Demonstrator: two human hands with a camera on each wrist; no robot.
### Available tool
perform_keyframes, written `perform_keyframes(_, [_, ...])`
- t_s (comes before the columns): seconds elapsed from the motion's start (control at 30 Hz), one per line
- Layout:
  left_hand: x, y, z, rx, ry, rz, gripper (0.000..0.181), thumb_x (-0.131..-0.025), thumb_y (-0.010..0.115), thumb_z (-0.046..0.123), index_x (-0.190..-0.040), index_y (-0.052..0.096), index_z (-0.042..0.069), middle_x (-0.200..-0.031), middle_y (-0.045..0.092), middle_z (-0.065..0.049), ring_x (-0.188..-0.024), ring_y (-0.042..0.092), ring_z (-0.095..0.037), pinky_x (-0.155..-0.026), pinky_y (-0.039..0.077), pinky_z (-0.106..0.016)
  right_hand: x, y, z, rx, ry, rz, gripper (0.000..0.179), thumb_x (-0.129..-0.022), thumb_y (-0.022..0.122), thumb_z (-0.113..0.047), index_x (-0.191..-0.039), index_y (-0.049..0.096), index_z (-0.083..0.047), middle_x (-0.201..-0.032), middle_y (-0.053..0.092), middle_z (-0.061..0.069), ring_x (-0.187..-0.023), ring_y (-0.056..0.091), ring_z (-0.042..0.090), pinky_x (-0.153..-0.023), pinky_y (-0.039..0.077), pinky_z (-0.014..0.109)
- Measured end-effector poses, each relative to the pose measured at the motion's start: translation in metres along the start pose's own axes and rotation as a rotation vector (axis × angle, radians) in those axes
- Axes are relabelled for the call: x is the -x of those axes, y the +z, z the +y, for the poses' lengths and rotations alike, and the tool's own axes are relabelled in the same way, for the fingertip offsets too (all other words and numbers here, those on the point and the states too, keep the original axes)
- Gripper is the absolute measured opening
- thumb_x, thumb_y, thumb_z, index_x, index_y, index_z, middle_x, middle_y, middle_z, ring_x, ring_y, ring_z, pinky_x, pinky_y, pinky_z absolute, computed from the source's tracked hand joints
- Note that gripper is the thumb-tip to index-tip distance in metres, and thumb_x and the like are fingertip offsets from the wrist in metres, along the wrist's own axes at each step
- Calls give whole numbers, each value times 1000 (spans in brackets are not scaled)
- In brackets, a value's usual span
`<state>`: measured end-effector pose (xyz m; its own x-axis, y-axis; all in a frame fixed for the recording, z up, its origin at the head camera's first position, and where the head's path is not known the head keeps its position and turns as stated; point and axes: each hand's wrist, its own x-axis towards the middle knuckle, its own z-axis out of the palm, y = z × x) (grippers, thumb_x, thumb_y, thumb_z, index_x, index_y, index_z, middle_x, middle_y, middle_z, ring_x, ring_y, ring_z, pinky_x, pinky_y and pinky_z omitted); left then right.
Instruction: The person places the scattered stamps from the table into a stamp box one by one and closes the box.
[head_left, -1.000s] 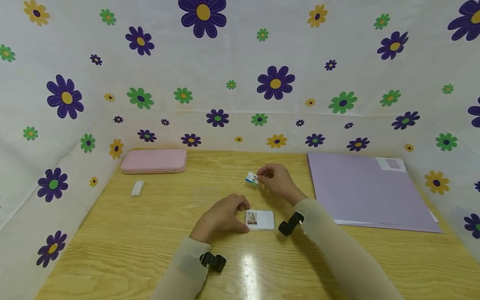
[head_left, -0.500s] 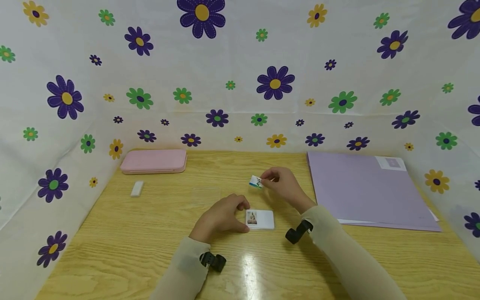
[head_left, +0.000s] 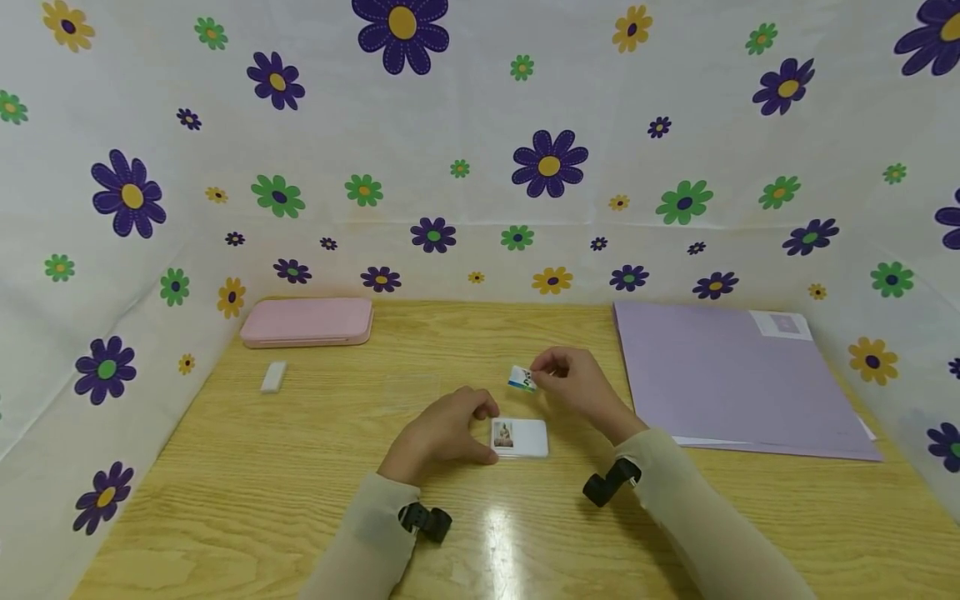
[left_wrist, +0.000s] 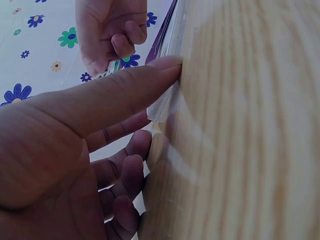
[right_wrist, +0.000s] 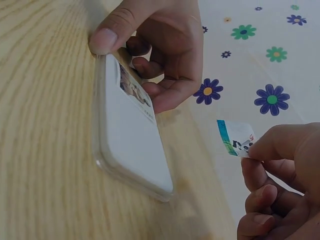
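Note:
A white, flat, round-cornered case (head_left: 531,438) with a clear edge lies on the wooden table, a small picture (head_left: 503,434) at its left end. My left hand (head_left: 446,433) holds the case's left end, thumb at the near corner and curled fingers at the far side. Above and behind the case, my right hand (head_left: 581,383) pinches a small panda-printed piece of paper (head_left: 521,378) with a blue-green border. In the right wrist view the panda piece (right_wrist: 234,140) is held up by one corner, apart from the case (right_wrist: 132,140).
Toward the back left are a pink case (head_left: 307,322) and a small white block (head_left: 273,377). A faint clear sheet (head_left: 411,388) lies left of centre. A purple folder (head_left: 735,375) covers the right back, before a flower-printed cloth (head_left: 480,100).
My right hand has drawn back toward me and slightly right with the panda piece, bringing it closer above the white case. The left hand and case have stayed in place.

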<state>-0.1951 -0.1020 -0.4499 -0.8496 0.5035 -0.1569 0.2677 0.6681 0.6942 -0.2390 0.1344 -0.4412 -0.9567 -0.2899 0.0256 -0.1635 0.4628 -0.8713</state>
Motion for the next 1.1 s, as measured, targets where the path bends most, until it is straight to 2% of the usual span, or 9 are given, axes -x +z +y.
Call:
perform_keyframes(0.6, [-1, 0, 2, -13, 6, 9, 49, -72, 90, 21, -112, 62, 14, -104, 53, -2, -93, 49, -19, -86, 43, -39, 24, 1, 8, -8, 44, -102, 5, -91, 69, -10, -92, 70, -5, -85, 64, 5, -77, 54, 22, -66, 45, 30])
perform_keyframes(0.9, [-1, 1, 1, -13, 2, 12, 50, -72, 90, 22, -113, 62, 15, -104, 53, -2, -93, 50, -19, -87, 43, -38, 31, 0, 14, -6, 9, -172, 4, -89, 71, -8, -89, 70, -4, -83, 65, 4, -77, 56, 21, -67, 46, 30])
perform_keyframes(1.1, [0, 1, 2, -9, 2, 13, 49, -72, 90, 22, -112, 62, 15, -104, 53, -1, -93, 50, -19, -87, 44, -39, 36, 0, 15, -2, 24, -201, 6, -89, 72, -9, -90, 70, -4, -83, 64, 3, -78, 56, 19, -68, 46, 29])
